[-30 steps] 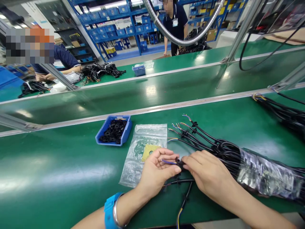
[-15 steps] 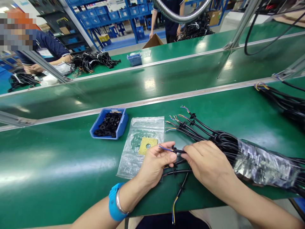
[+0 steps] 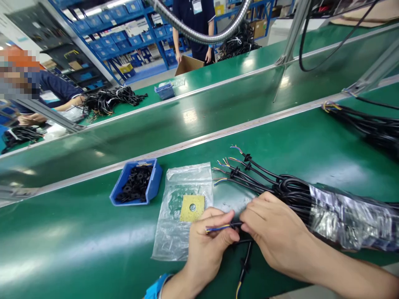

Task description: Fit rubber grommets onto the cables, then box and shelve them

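Note:
Between my hands runs a black cable [image 3: 237, 224], with thin blue and yellow wires [image 3: 218, 228] coming out of its stripped end. My left hand [image 3: 209, 245] pinches the cable near that end, where a black grommet is mostly hidden by the fingers. My right hand [image 3: 274, 232] grips the same cable just to the right, fingers closed. Behind and beside my right hand lies a bundle of black cables [image 3: 288, 187], several with a black grommet [image 3: 247, 157] near their bared wires. Another grommeted cable [image 3: 245, 263] hangs toward the front edge.
A blue bin [image 3: 151, 182] of black grommets stands at left. Near my left hand lies a clear plastic bag [image 3: 170, 232] with a yellow square piece [image 3: 187, 212]. Silvery wrap [image 3: 349, 216] binds the bundle. More cables [image 3: 368, 124] lie at right. Two people are across the bench.
The view has tilted, so the bench items sit lower. Both hands still hold the cable; my left fingers now cover the grommet more, close beside my right hand.

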The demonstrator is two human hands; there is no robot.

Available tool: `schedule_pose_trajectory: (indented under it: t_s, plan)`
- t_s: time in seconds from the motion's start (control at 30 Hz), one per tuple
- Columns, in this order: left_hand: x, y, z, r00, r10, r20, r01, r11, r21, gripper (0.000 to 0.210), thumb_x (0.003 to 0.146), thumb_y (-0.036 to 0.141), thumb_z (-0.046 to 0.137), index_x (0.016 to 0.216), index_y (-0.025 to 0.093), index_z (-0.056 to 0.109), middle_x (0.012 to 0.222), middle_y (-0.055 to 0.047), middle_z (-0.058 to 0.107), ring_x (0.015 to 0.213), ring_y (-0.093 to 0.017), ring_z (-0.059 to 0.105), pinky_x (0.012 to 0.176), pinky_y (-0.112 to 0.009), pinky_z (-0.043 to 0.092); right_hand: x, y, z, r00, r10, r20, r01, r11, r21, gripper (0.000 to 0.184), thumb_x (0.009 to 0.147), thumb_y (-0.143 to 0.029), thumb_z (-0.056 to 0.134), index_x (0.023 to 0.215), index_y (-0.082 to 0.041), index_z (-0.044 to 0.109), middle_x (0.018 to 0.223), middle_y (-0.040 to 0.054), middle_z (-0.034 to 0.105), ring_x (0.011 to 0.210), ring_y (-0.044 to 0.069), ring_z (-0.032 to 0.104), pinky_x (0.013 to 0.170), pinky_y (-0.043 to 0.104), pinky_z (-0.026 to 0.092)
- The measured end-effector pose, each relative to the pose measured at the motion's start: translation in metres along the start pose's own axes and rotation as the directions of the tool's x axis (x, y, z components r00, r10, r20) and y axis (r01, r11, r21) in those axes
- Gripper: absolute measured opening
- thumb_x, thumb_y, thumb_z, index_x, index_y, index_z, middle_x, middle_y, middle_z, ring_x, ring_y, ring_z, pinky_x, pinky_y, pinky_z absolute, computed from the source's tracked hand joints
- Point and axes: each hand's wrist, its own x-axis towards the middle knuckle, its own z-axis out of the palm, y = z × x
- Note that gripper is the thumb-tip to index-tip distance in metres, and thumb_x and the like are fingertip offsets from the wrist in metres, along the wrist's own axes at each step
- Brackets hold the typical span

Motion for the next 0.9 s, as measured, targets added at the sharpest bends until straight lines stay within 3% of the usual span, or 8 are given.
schedule_pose_trajectory:
  t_s: [0.2, 0.43, 0.6, 0.73, 0.8, 0.9]
  plan:
    - [-0.0009, -0.0010, 0.0016, 0.998, 0.017, 0.055, -0.018, 1.000, 0.016, 0.029, 0.065, 0.023, 0.081, 0.092, 0.033, 0.076, 0.070, 0.000, 0.062, 0.061, -0.008, 0.059, 0.058, -0.018, 0.047, -0.0005, -0.0008, -0.0013, 0.999, -0.033, 0.025, 0.032, 0.998, 0.051, 0.020, 0.083, -0.004, 0.038, 0.072, -0.018, 0.046, 0.068, 0.0009, 0.047, 0.064, 0.016, 0.034, 0.064, 0.033, 0.022]
    - [-0.0002, 0.0014, 0.0077, 0.997, 0.050, 0.058, -0.052, 0.998, 0.033, 0.029, 0.063, 0.024, 0.083, 0.091, 0.029, 0.077, 0.070, -0.002, 0.067, 0.066, -0.010, 0.062, 0.064, -0.018, 0.049, -0.0025, -0.0023, 0.0031, 1.000, -0.010, 0.007, 0.009, 0.997, 0.080, 0.017, 0.079, -0.004, 0.038, 0.071, -0.017, 0.046, 0.067, 0.0010, 0.046, 0.063, 0.016, 0.037, 0.065, 0.033, 0.026]
    - [0.0036, 0.0012, 0.0054, 0.988, -0.149, 0.036, 0.152, 0.983, -0.101, 0.017, 0.066, 0.028, 0.081, 0.082, 0.023, 0.078, 0.067, -0.001, 0.064, 0.057, -0.009, 0.062, 0.058, -0.020, 0.050, -0.0005, -0.0009, 0.0060, 0.996, -0.078, -0.031, 0.075, 0.992, -0.099, 0.023, 0.090, -0.009, 0.037, 0.073, -0.018, 0.050, 0.066, 0.0012, 0.050, 0.063, 0.017, 0.042, 0.066, 0.034, 0.025]
    - [0.0037, -0.0030, 0.0041, 0.925, -0.378, -0.033, 0.358, 0.899, -0.251, 0.023, 0.065, 0.034, 0.081, 0.082, 0.020, 0.077, 0.063, 0.000, 0.062, 0.051, -0.008, 0.061, 0.051, -0.017, 0.049, 0.0035, 0.0015, 0.0045, 0.995, -0.045, -0.087, 0.027, 0.981, -0.191, 0.023, 0.095, -0.015, 0.039, 0.079, -0.016, 0.055, 0.068, 0.0027, 0.053, 0.066, 0.018, 0.046, 0.068, 0.033, 0.027]
    - [0.0024, -0.0050, 0.0050, 0.910, -0.413, -0.032, 0.386, 0.874, -0.295, 0.026, 0.063, 0.034, 0.082, 0.084, 0.020, 0.077, 0.064, 0.000, 0.063, 0.053, -0.008, 0.062, 0.053, -0.017, 0.049, 0.0038, 0.0028, 0.0036, 0.995, -0.036, -0.094, 0.022, 0.988, -0.150, 0.024, 0.095, -0.012, 0.039, 0.077, -0.016, 0.055, 0.067, 0.0019, 0.053, 0.066, 0.017, 0.046, 0.067, 0.033, 0.027]
    - [0.0008, -0.0062, 0.0070, 0.943, -0.334, -0.003, 0.319, 0.903, -0.289, 0.026, 0.059, 0.030, 0.085, 0.083, 0.022, 0.078, 0.070, 0.001, 0.063, 0.054, -0.008, 0.062, 0.054, -0.020, 0.050, 0.0024, 0.0043, 0.0032, 0.999, -0.016, -0.047, 0.011, 0.994, -0.106, 0.027, 0.094, -0.010, 0.036, 0.072, -0.018, 0.050, 0.066, 0.0010, 0.050, 0.063, 0.016, 0.041, 0.066, 0.032, 0.025]
